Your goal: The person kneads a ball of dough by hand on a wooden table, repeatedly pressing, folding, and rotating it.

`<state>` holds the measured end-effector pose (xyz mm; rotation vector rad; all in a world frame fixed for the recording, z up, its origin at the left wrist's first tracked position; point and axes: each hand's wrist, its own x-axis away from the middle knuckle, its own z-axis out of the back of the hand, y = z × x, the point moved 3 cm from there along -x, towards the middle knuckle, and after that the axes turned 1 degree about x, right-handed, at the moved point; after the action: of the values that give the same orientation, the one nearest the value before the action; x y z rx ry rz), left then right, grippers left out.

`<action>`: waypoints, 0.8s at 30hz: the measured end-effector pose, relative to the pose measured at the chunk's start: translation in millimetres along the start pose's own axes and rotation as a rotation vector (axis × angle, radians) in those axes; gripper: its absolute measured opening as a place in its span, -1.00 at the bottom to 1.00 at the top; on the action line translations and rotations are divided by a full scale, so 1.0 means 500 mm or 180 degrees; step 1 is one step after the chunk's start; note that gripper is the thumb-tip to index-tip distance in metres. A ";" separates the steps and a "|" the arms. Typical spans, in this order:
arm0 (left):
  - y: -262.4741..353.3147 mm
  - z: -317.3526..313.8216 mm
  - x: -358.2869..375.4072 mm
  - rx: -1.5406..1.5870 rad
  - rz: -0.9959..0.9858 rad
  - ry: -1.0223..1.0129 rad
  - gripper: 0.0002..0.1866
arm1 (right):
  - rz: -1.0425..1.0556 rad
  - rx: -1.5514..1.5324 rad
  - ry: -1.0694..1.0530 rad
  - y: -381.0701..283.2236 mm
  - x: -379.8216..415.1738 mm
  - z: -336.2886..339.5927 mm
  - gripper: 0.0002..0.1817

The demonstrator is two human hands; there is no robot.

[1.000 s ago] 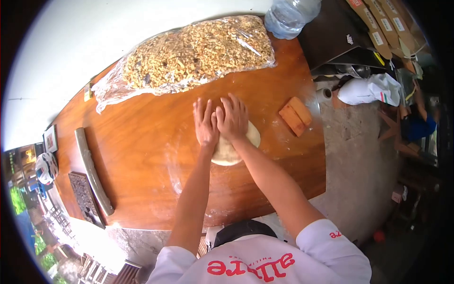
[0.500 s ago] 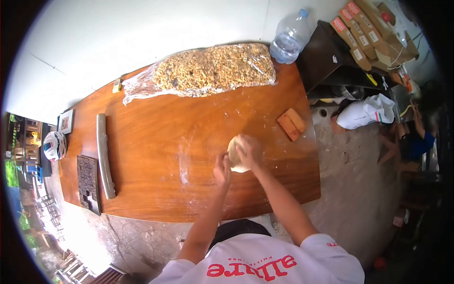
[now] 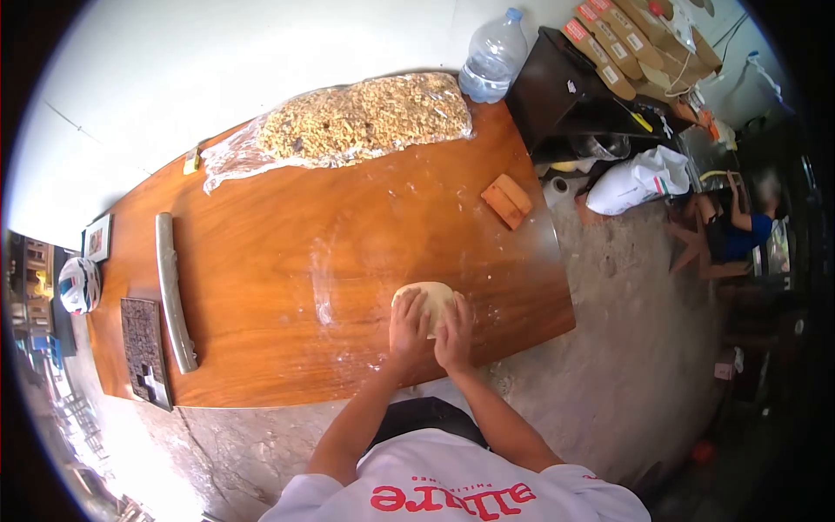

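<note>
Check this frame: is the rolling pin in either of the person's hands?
No. The rolling pin lies alone at the table's left end, while the left hand and right hand press on the dough.

One ball of dough, two hands on it, one clear bag of nuts, one water bottle, one long rolling pin, one dark carved mould, two wooden blocks, one wooden table.

Dough: on the table, near edge, under both hands.
Nut bag: far edge.
Rolling pin: left.
</note>
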<state>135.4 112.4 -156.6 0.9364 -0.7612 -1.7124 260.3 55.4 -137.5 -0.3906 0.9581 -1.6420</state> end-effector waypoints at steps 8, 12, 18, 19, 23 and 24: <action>-0.046 -0.017 -0.030 -0.0279 0.0028 -0.0114 -0.55 | 0.0704 0.0701 -0.0301 0.038 -0.081 -0.092 -0.47; -0.085 -0.043 -0.196 -0.0804 0.0131 -0.0034 -0.57 | 0.0749 0.1053 -0.0712 0.069 -0.261 -0.119 -0.54; -0.138 -0.071 -0.459 -0.0943 0.0524 0.0792 -0.64 | 0.0718 0.1022 -0.0051 0.115 -0.555 -0.186 -0.67; -0.153 -0.081 -0.491 -0.0969 0.0543 0.0772 -0.64 | 0.0643 0.1023 0.0046 0.122 -0.597 -0.201 -0.67; -0.137 -0.058 -0.511 -0.0168 0.0977 0.0764 -0.60 | 0.0623 0.0895 0.0229 0.142 -0.675 -0.251 -0.70; -0.127 -0.060 -0.508 0.0637 0.1224 0.0538 -0.58 | 0.0592 0.0466 0.0315 0.162 -0.680 -0.257 -0.72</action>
<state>182.9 371.3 -165.4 0.9831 -0.9432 -1.2240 328.5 415.9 -199.8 -0.1181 0.9124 -1.5606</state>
